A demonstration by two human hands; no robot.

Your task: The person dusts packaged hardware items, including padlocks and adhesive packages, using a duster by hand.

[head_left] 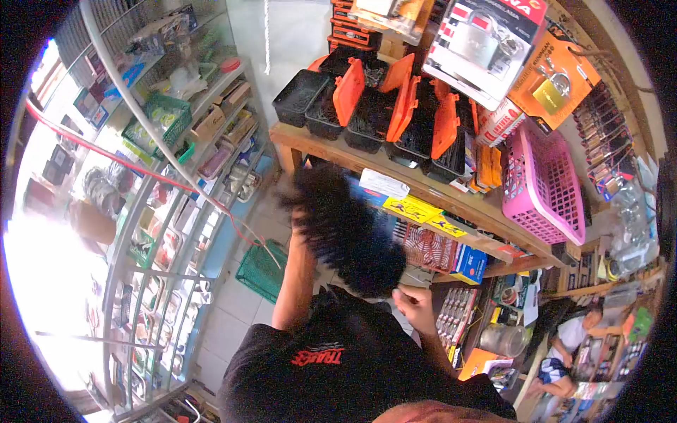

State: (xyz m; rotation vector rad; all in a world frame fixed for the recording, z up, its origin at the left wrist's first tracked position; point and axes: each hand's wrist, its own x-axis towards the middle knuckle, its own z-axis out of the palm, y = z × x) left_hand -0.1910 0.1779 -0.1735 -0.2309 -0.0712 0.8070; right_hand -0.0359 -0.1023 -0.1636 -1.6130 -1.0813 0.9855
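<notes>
- The black bristly duster-looking thing (349, 229) is in front of the person's chest, just by the wooden shelf (451, 201). It's all blur from where I'm standing, so a careless swing could clip that edge.
- Left hand (299, 222) is mostly behind the bristles. Can't tell if the fingers are gripping; if they're loose, it could slip.
- Right hand (415, 304) has fingers curled in at the lower end. No clue whether they're pinching it. If only 1 hand has hold, it could twist.
- Those orange lids (349, 92) stand open on the black boxes (326, 113). Snag 1 and a box might tip, imo.
- Green basket (262, 271) on the floor: 1 step sideways without looking could mean a trip.
</notes>
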